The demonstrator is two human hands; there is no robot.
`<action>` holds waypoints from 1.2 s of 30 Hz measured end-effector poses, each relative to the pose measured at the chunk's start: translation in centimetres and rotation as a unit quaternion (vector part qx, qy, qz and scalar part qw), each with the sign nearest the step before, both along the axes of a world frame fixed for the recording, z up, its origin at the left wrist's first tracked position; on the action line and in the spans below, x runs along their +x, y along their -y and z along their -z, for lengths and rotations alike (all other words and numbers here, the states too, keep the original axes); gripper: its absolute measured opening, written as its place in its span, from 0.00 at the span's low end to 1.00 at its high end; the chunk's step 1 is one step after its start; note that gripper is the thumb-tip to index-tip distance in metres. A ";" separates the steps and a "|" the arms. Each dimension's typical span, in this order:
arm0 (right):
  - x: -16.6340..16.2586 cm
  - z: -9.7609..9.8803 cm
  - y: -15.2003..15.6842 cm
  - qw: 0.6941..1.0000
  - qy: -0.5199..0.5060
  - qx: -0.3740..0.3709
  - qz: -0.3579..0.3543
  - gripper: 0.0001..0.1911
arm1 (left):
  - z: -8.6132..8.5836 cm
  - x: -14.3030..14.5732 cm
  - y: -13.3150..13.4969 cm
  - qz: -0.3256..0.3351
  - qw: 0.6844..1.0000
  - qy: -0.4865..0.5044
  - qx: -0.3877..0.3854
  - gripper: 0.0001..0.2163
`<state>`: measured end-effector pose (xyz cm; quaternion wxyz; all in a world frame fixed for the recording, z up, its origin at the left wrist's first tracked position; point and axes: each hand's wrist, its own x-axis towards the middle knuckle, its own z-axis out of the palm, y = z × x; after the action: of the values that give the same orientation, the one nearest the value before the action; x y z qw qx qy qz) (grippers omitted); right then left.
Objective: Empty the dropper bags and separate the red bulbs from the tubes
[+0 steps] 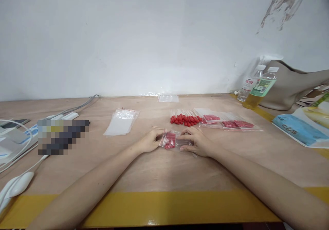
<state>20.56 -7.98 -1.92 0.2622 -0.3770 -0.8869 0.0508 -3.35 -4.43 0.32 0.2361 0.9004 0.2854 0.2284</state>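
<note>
A small clear zip-lock bag (170, 141) with red-tipped sticks inside lies at the middle of the table, its reddish zip edge to the left. My left hand (151, 140) pinches that zip edge between thumb and fingers. At the other end, my right hand (199, 141) has its fingers and thumb around the clear plastic. Just behind the bag is a loose pile of red-tipped sticks (185, 119), pale shafts pointing to the wall. Filled bags (238, 124) of the same sticks lie flat to the right of the pile. A stack of flat zip bags (121, 122) rests to the left.
Near the wall lies another flat bag (168, 98). Two bottles (260, 86) and a grey-brown bag (285, 86) stand back right, with a blue package (299, 129) in front. Cables and a power strip (28, 134) spread at left. Yellow tape (154, 207) lines the front edge.
</note>
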 end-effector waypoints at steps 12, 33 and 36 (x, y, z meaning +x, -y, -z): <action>0.0 0.1 0.1 0.998 0.001 0.057 -0.011 0.16 | -1.4 -0.1 0.7 -0.013 0.992 -0.041 -0.120 0.10; -0.1 0.3 0.2 0.999 -0.016 0.049 0.006 0.15 | -3.6 -7.5 -4.8 -0.356 0.926 0.078 0.095 0.13; -0.1 0.2 0.3 0.999 -0.012 0.050 0.007 0.15 | -2.2 -3.8 -5.4 -0.282 0.930 -0.091 0.218 0.11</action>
<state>20.49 -8.30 -2.11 0.2920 -0.3688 -0.8824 0.0096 -7.16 0.94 2.50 -0.0667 0.8289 0.4910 0.2594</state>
